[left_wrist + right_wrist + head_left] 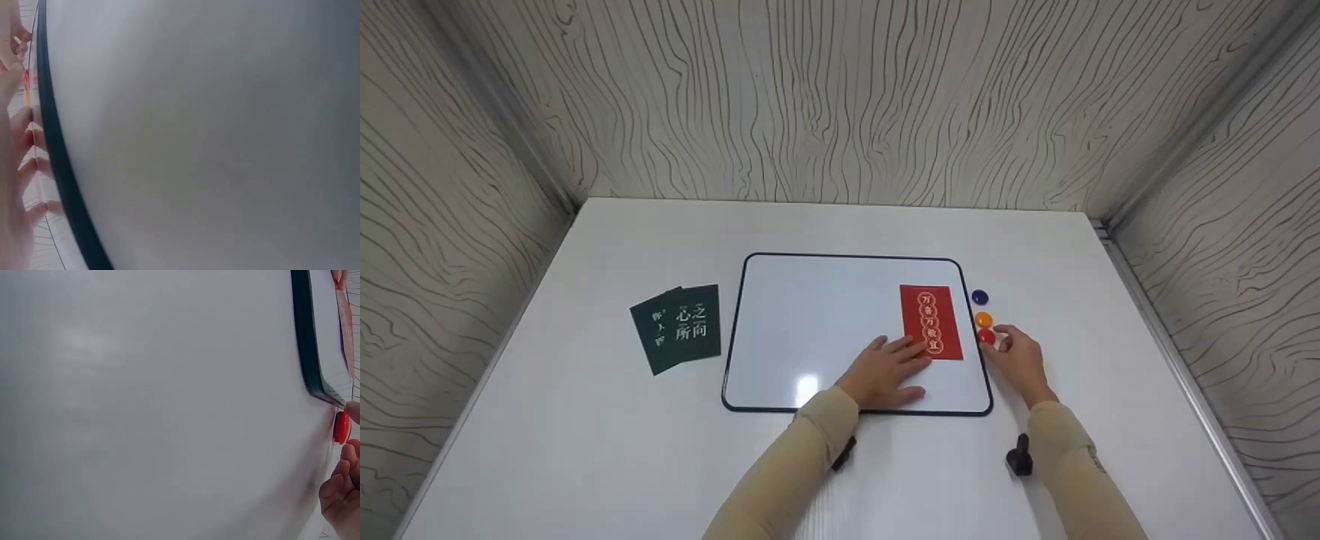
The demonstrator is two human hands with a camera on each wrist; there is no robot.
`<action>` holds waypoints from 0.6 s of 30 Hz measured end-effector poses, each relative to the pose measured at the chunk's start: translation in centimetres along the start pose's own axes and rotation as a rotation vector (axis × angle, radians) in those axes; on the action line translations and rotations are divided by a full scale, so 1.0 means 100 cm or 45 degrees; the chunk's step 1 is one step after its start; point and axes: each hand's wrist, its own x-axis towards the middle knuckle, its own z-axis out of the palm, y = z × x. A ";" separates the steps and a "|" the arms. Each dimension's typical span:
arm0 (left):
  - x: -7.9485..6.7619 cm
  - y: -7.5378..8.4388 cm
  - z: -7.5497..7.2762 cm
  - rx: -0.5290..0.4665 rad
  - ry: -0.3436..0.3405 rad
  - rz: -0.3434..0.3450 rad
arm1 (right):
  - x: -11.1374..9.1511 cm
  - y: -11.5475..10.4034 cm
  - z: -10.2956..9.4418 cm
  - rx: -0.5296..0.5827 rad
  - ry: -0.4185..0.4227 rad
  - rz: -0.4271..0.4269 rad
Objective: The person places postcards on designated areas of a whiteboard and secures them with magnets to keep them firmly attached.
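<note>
My left hand [889,373] lies with spread, straight fingers on the whiteboard [810,322], its fingertips on the lower part of a red paper envelope [931,322] with pale printed characters. Just beyond the board's right edge, my right hand [1020,363] pinches a round red whiteboard magnet [986,337] between thumb and forefinger. That red magnet [341,427] also shows between the fingertips in the right wrist view. Orange [983,319] and dark blue [980,298] magnets lie in a row behind it. The left wrist view catches the left hand [17,169] only at its edge.
Two overlapping dark green cards [697,322] with white characters lie left of the whiteboard. The white table [585,435] extends around the board, with patterned panels [825,97] at its back and sides. Black wrist devices [1020,456] sit by the sleeves.
</note>
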 end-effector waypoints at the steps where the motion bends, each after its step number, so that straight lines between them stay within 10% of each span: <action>1: 0.000 0.000 0.000 -0.003 -0.001 -0.001 | 0.000 0.000 0.000 -0.003 -0.002 0.005; 18: 0.000 0.003 -0.004 -0.060 -0.046 -0.045 | 0.003 0.000 0.002 -0.008 -0.073 0.082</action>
